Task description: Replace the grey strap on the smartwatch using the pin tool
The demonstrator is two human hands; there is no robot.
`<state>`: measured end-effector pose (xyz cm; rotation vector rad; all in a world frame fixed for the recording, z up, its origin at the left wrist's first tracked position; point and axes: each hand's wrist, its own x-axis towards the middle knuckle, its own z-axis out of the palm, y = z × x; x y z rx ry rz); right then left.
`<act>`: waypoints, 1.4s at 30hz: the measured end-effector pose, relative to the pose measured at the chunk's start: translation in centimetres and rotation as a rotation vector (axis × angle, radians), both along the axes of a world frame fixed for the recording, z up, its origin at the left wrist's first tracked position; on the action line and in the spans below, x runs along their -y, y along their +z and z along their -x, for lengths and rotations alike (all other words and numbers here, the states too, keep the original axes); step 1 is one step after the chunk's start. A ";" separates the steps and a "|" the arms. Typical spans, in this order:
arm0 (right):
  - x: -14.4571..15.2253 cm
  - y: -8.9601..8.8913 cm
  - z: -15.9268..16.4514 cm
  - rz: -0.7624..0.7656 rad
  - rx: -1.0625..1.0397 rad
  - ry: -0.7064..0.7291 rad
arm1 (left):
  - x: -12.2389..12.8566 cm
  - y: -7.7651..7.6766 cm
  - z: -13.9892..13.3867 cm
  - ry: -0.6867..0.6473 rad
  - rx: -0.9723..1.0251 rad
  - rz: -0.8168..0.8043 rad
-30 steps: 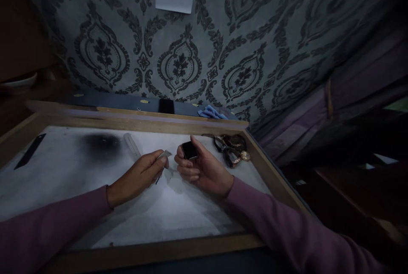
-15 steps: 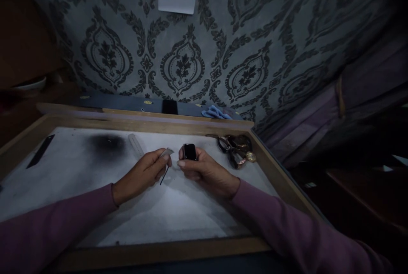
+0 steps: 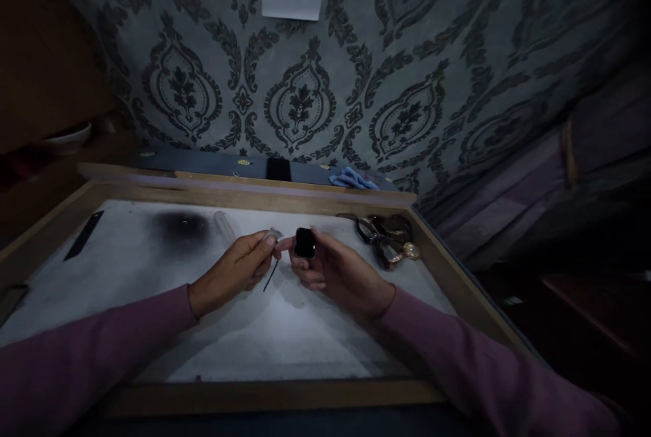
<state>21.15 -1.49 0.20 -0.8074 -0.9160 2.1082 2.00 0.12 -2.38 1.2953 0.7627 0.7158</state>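
A square smartwatch case point(image 3: 305, 243) with a dark screen faces up in my right hand point(image 3: 353, 275), whose fingers are closed around its sides and underneath. My left hand point(image 3: 234, 262) pinches a short pale grey piece, apparently a watch strap point(image 3: 273, 234), and a thin dark stick point(image 3: 270, 276) points down out of the same grip. The left index finger stretches over to the left edge of the smartwatch. Beyond my left hand, a light strip like another watch strap point(image 3: 224, 226) lies on the white board point(image 3: 203, 349).
Several watches point(image 3: 389, 250) are heaped in the right rear corner of the wooden frame point(image 3: 285, 396). A flat black strip point(image 3: 84, 235) lies at the left. Behind the frame are a dark phone point(image 3: 279, 169) and a blue cloth point(image 3: 353, 178), before a patterned wall point(image 3: 300, 104).
My left index finger has extended to the smartwatch's edge. The right fingers have shifted around the case, the thumb now off its front. The whole view has slid slightly.
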 end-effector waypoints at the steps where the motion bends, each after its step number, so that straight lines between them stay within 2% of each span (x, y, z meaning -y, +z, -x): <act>1: 0.0 0.1 0.0 0.020 -0.016 0.003 | 0.0 0.1 0.0 0.004 0.008 0.012; 9: 0.2 0.1 0.0 -0.009 -0.037 -0.055 | -0.1 0.7 0.4 0.019 0.023 0.029; 20: 0.1 -0.5 0.0 -0.088 0.025 -0.032 | -0.3 0.5 0.5 0.023 -0.001 0.029; 25: 0.2 -0.3 0.0 -0.077 0.022 -0.036 | -0.3 0.8 0.6 0.024 -0.026 -0.060; 29: 0.4 0.1 0.2 -0.040 0.025 -0.034 | -0.1 1.2 0.8 -0.002 -0.058 -0.191; 37: 0.4 -0.2 0.4 -0.150 0.032 -0.060 | 0.4 2.8 0.9 -0.002 -0.194 -0.439; 42: 0.3 -0.4 0.3 -0.119 0.013 -0.024 | 0.6 2.7 0.9 -0.006 -0.218 -0.511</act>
